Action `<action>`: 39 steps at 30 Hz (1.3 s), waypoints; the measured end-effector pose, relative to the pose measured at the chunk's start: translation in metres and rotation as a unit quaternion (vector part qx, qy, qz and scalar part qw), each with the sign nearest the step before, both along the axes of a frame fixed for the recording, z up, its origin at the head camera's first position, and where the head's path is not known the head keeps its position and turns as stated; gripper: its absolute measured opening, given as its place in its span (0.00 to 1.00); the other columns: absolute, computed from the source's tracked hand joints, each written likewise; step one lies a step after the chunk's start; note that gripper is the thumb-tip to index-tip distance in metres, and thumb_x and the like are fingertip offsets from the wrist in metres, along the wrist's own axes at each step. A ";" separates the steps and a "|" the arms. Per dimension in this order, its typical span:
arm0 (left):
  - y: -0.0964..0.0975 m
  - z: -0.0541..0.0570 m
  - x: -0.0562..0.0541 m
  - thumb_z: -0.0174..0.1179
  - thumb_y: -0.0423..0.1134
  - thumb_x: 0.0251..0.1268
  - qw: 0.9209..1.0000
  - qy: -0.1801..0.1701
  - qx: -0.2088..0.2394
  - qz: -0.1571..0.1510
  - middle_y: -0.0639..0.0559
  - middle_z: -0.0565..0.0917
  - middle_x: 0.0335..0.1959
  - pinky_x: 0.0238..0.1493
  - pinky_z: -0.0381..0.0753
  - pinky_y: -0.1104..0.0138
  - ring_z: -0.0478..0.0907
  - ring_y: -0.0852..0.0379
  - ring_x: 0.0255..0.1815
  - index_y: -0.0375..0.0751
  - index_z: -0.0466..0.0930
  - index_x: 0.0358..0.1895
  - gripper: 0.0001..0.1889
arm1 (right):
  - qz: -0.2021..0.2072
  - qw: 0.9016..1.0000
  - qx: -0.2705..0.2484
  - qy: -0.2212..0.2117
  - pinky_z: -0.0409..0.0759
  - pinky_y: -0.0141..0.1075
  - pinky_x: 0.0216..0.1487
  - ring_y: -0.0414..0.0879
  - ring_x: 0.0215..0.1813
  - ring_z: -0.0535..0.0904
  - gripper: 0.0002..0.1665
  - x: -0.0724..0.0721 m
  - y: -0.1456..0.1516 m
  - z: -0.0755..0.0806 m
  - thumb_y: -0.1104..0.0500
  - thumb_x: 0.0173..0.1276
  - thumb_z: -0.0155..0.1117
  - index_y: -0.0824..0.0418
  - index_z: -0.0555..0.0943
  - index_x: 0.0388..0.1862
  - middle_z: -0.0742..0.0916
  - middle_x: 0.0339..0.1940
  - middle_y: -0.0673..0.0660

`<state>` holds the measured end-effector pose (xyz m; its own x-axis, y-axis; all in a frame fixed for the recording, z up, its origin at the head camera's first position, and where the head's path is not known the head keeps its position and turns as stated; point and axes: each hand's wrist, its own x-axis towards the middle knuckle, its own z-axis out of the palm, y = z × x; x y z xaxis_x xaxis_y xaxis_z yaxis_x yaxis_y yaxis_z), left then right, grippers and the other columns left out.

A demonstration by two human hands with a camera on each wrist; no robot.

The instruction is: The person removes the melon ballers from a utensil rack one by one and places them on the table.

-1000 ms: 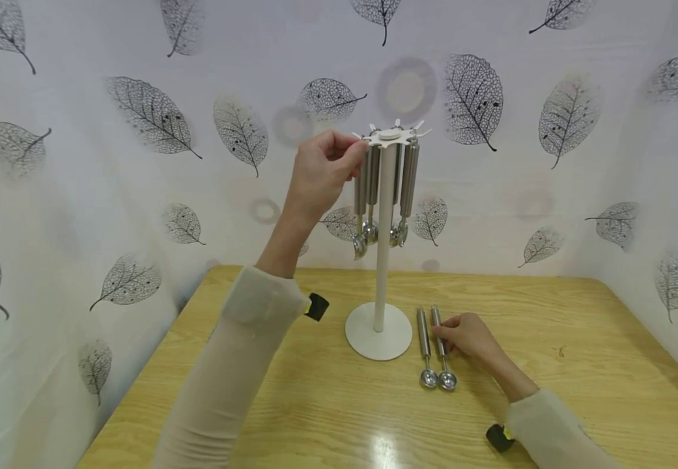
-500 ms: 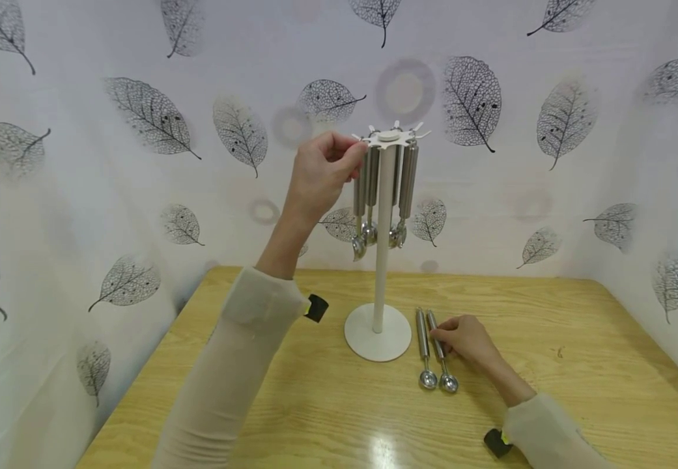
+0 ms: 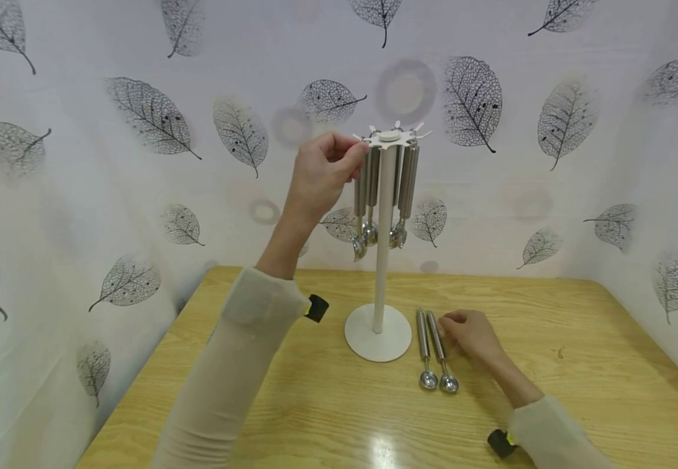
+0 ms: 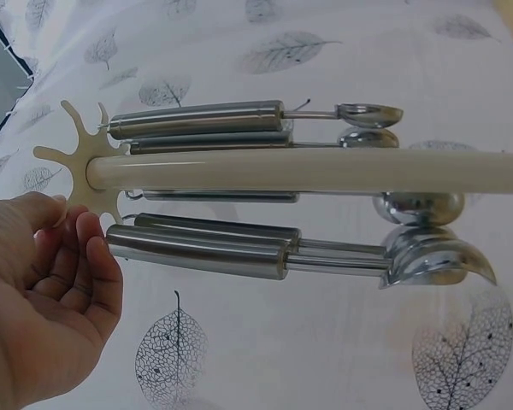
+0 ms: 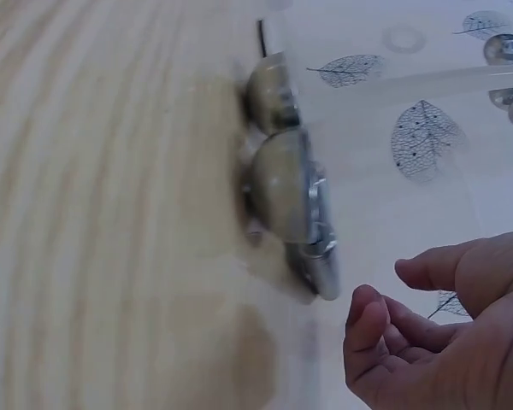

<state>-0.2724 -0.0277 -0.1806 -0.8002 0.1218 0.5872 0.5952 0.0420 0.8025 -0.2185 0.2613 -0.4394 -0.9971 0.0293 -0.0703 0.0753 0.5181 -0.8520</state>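
Note:
A white rotating utensil rack (image 3: 382, 273) stands upright on its round base, with several steel scoops (image 3: 408, 185) hanging from the hooks at its top. My left hand (image 3: 322, 166) pinches one hook at the rack's left side between thumb and fingers; in the left wrist view the fingertips cover the end of that hook. Right of the base, two more scoops lie side by side on the table, bowls toward me: a left scoop (image 3: 423, 337) and a right scoop (image 3: 436, 335). Just right of the latter's handle is my right hand (image 3: 472, 333), thumb and fingers apart in the right wrist view, holding nothing.
The wooden table (image 3: 292, 404) ends at a pale curtain (image 3: 503, 215) with a leaf print, which also runs along both sides. The tall rack rises between my two arms. A black wrist camera (image 3: 316, 308) juts from the left cuff, another (image 3: 500, 443) from the right.
My right hand first shifts the right scoop's handle toward the other one, then lets go and draws slightly to the right. The left hand stays at the hook.

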 end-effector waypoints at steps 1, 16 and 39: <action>0.000 0.000 0.000 0.65 0.29 0.76 1.000 -0.001 0.000 0.000 0.45 0.84 0.30 0.39 0.85 0.65 0.80 0.57 0.29 0.29 0.84 0.42 0.05 | -0.002 1.000 -0.001 0.008 0.82 0.35 0.28 0.49 0.34 0.82 0.24 0.000 0.000 0.003 0.58 0.82 0.60 0.80 0.79 0.61 0.87 0.38 0.64; 0.000 0.001 0.001 0.65 0.30 0.76 1.000 -0.012 -0.003 0.003 0.47 0.83 0.31 0.40 0.85 0.66 0.80 0.56 0.31 0.29 0.83 0.43 0.05 | 0.025 0.988 -0.050 0.142 0.83 0.30 0.42 0.42 0.42 0.82 0.24 -0.014 -0.014 0.097 0.55 0.84 0.60 0.74 0.80 0.65 0.87 0.46 0.59; 0.000 0.001 -0.001 0.66 0.30 0.76 1.000 -0.013 -0.003 0.004 0.46 0.84 0.31 0.39 0.84 0.68 0.80 0.56 0.30 0.30 0.84 0.42 0.05 | 0.064 0.950 -0.146 0.268 0.83 0.31 0.46 0.45 0.45 0.82 0.20 -0.025 -0.050 0.193 0.57 0.81 0.64 0.72 0.82 0.61 0.87 0.43 0.50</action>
